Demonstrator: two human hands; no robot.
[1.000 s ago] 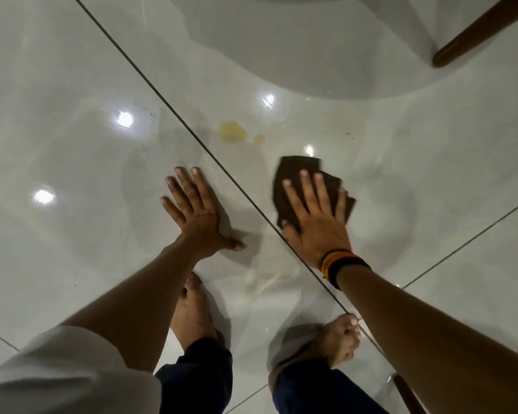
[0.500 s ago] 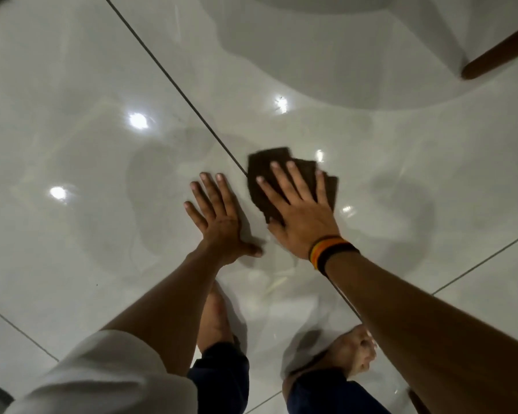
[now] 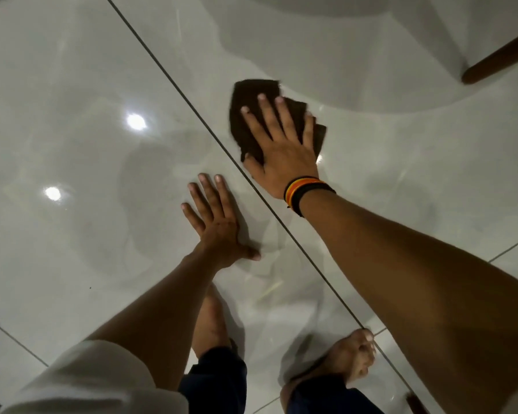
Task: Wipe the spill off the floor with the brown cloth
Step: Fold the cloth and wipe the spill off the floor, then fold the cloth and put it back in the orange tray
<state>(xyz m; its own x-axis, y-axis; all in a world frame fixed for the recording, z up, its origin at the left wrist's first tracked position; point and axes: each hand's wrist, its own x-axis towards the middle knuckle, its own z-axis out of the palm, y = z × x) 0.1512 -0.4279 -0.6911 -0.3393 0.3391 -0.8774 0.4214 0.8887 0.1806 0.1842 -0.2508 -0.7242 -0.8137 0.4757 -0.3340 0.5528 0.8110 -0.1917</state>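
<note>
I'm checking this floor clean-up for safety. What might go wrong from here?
The left hand is braced flat on the glossy tile floor; if the tile is wet it may slide. The right hand presses only part of the brown cloth, so the cloth could bunch and smear. A wooden furniture leg stands close ahead.

- Right hand (image 3: 281, 150) lies flat, fingers spread, pressing a brown cloth (image 3: 248, 115) onto glossy white floor (image 3: 72, 85), just right of a dark grout line (image 3: 192, 106).
- Left hand (image 3: 219, 225) rests flat, left of that line.
</note>
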